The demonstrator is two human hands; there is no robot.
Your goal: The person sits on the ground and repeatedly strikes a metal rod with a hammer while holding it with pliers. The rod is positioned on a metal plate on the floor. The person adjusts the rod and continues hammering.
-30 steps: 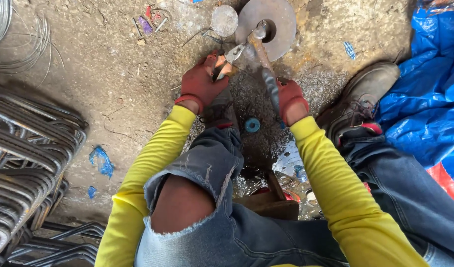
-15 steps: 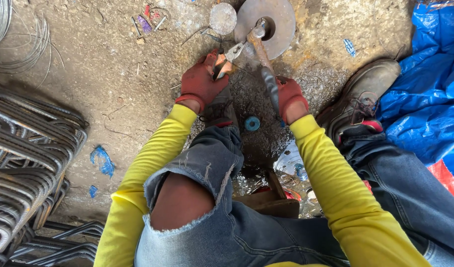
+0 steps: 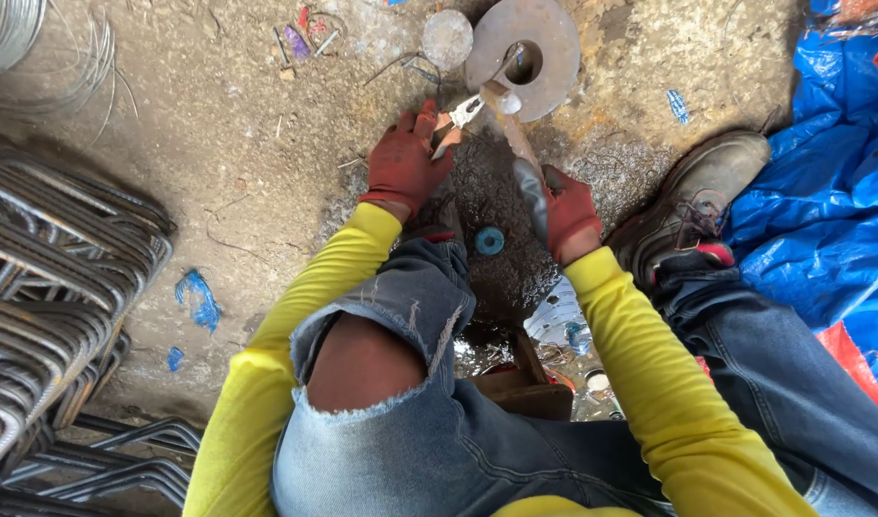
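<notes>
on the ground, hammer (image 3: pixel 520 158) angled up-left, pliers (image 3: pixel 461 117) pointing up-right

The left hand (image 3: pixel 402 163) holds pliers (image 3: pixel 461 115) just left of the hammer (image 3: pixel 515 144) held in the right hand (image 3: pixel 568 213). A disc (image 3: pixel 544 38) lies on the ground beyond both. Bent rebar (image 3: pixel 46 278) is stacked far left; a tarp (image 3: pixel 822 211) lies right, beside the boot (image 3: pixel 692 206).

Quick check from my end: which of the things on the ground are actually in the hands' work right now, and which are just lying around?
In use:
left hand gripping pliers
right hand gripping hammer handle
round steel plate under the hammer head

Lying about:
bent rebar stirrups
wire coil
small blue ring
blue tarp
small grey disc
</notes>
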